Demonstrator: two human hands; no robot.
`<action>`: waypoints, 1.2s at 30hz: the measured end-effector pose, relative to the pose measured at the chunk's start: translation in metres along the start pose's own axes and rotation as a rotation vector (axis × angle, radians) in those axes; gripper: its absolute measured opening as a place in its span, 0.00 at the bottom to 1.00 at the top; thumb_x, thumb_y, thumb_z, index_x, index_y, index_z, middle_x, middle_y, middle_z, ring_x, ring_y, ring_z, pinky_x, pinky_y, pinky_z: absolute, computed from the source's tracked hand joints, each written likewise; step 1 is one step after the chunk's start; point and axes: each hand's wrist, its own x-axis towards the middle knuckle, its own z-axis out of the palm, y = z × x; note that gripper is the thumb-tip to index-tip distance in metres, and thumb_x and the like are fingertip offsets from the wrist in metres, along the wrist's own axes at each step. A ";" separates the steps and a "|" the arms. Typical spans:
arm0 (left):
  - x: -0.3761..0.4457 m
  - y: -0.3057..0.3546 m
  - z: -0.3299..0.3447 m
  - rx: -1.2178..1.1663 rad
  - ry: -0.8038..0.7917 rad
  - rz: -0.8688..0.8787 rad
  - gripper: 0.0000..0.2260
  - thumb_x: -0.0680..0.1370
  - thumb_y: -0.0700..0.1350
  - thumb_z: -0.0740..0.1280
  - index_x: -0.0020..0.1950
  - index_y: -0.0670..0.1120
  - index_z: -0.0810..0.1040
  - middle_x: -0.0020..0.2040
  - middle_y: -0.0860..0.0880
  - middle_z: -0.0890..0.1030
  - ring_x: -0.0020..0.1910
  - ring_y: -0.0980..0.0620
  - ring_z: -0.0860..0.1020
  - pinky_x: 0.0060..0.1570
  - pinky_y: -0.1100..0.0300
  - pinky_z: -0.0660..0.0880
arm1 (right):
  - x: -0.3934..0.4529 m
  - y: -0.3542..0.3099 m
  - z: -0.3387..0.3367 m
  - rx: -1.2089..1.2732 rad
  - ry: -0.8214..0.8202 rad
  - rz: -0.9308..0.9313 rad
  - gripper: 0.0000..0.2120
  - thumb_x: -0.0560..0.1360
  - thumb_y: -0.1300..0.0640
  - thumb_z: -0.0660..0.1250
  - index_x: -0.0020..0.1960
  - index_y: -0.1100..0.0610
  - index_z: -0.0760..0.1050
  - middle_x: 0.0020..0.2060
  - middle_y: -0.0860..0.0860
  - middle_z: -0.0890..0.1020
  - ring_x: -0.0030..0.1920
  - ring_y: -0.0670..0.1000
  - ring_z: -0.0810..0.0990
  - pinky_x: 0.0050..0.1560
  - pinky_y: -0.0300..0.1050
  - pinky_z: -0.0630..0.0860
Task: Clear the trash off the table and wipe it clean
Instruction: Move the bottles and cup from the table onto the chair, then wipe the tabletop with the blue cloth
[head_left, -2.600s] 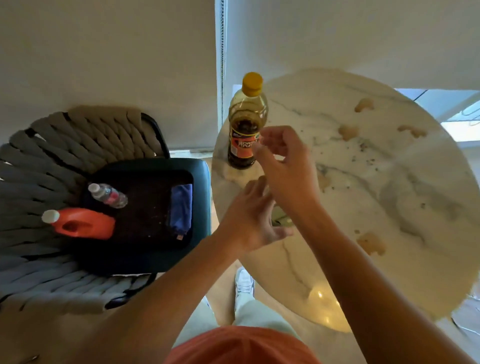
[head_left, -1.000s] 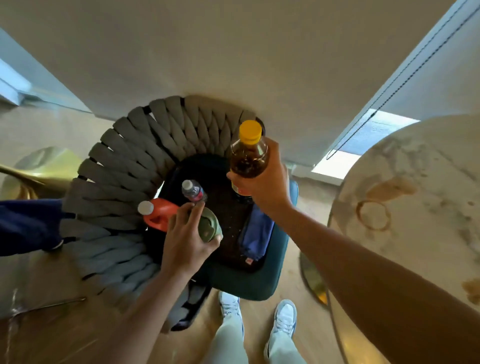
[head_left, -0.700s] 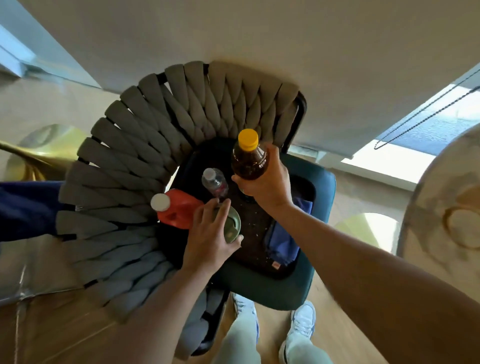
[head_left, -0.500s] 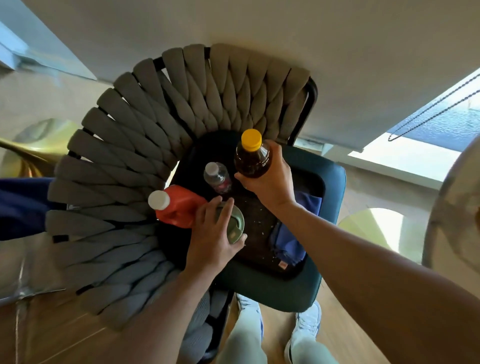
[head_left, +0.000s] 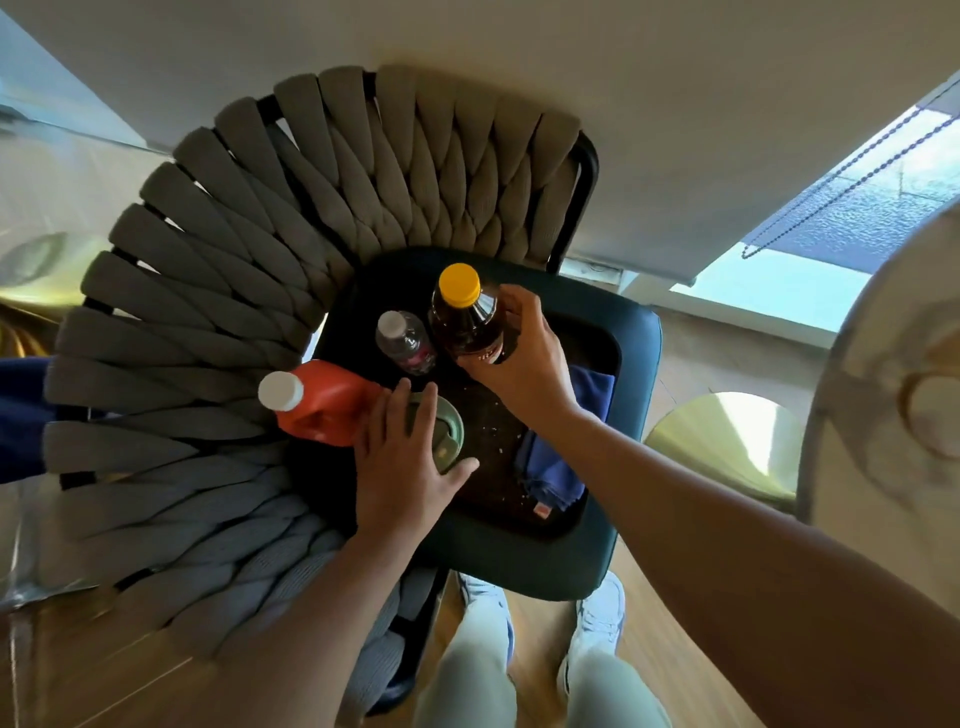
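My right hand (head_left: 524, 364) grips a brown bottle with a yellow cap (head_left: 465, 317), upright over the dark seat of a chair (head_left: 582, 551). My left hand (head_left: 402, 462) holds a round green can (head_left: 448, 431) by its top, low over the seat. Beside them stand a small clear bottle with a white cap (head_left: 405, 340) and an orange jug (head_left: 317, 400) with a white cap. A folded blue cloth (head_left: 561, 457) lies on the seat's right side. The marble table (head_left: 883, 415) shows at the right edge with brown ring stains.
The chair has a woven grey backrest (head_left: 249, 291) curving round the left and far side. A gold table base (head_left: 727, 441) stands on the wooden floor right of the chair. My legs and white shoes (head_left: 597, 613) are below the seat.
I turned from the table to the chair, carrying the brown bottle and the green can. Both hands have lowered them toward the seat over the last second.
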 end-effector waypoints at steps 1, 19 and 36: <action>-0.003 0.004 -0.005 -0.002 0.022 0.005 0.40 0.67 0.65 0.70 0.74 0.48 0.64 0.74 0.42 0.65 0.72 0.40 0.63 0.68 0.42 0.64 | -0.005 0.003 -0.006 0.026 0.021 0.035 0.37 0.64 0.48 0.78 0.68 0.49 0.65 0.61 0.46 0.78 0.59 0.44 0.77 0.57 0.41 0.76; 0.021 0.166 0.144 -0.353 -0.174 -0.126 0.13 0.76 0.50 0.68 0.53 0.42 0.78 0.52 0.42 0.80 0.52 0.41 0.78 0.48 0.48 0.76 | -0.137 0.105 -0.071 0.138 0.632 0.511 0.06 0.78 0.58 0.64 0.55 0.53 0.73 0.44 0.46 0.80 0.43 0.39 0.78 0.39 0.26 0.70; 0.010 0.153 0.015 -1.289 -0.321 -0.289 0.08 0.76 0.39 0.67 0.37 0.45 0.77 0.34 0.51 0.78 0.38 0.55 0.74 0.41 0.60 0.70 | -0.233 0.042 -0.059 0.127 0.059 0.218 0.06 0.73 0.54 0.63 0.47 0.44 0.74 0.40 0.42 0.78 0.40 0.42 0.78 0.38 0.31 0.73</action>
